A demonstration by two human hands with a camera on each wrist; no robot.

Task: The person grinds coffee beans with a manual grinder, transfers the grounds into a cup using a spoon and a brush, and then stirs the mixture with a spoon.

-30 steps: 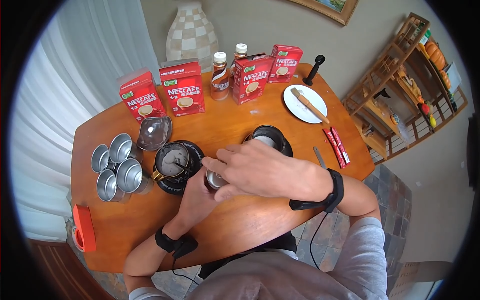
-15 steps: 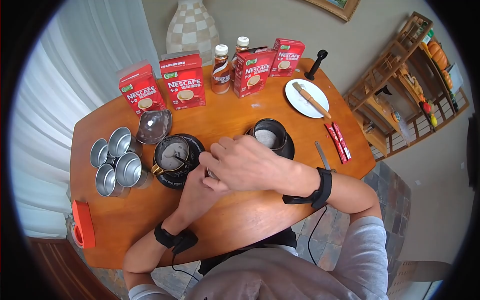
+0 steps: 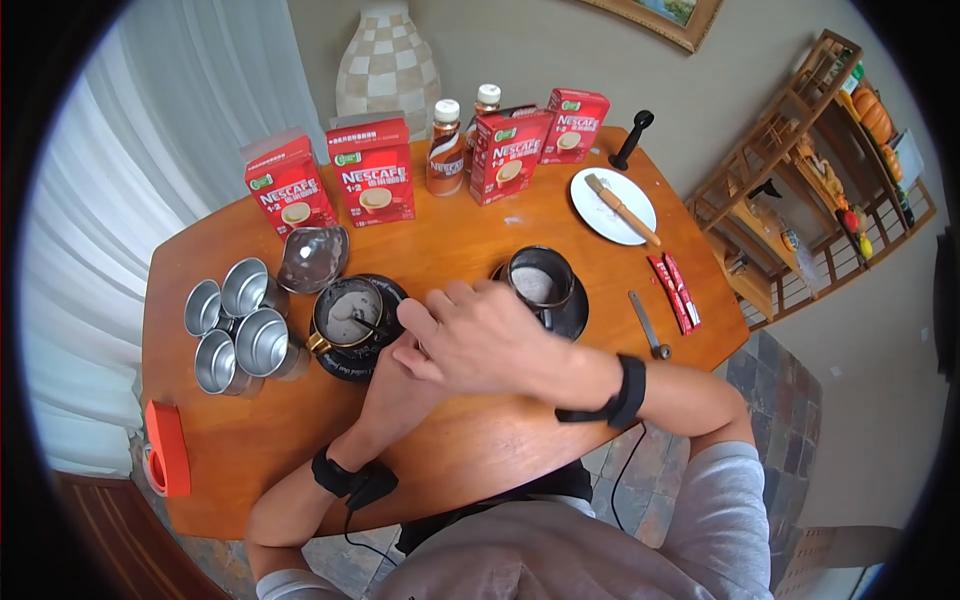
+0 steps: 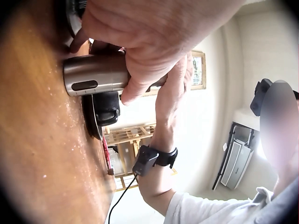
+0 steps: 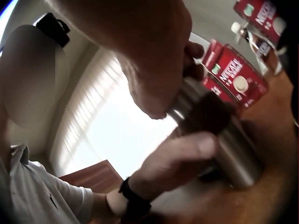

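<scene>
My left hand (image 3: 405, 385) grips the body of a metal manual coffee grinder (image 4: 100, 74), a brushed cylinder with a slotted window near its lower end. The grinder stands upright, its base at the tabletop. My right hand (image 3: 490, 335) is over its upper end, fingers curled about the top, and hides it in the head view. In the right wrist view, the left thumb lies along the grinder (image 5: 240, 158). Left of the hands, a dark cup (image 3: 350, 312) with greyish contents and a spoon sits on a black saucer. Another black cup (image 3: 540, 278) with pale powder stands to the right.
Several metal cups (image 3: 265, 342) stand at left, near a clear dish (image 3: 313, 258). Red Nescafe boxes (image 3: 375, 190) and bottles (image 3: 446, 150) line the back. At right are a white plate (image 3: 590, 215) with a brush, red sachets (image 3: 675, 290) and a metal crank handle (image 3: 645, 315).
My right hand has turned and shifted slightly left over the grinder, covering the metal top that showed a second ago. The left hand keeps its grip in nearly the same place.
</scene>
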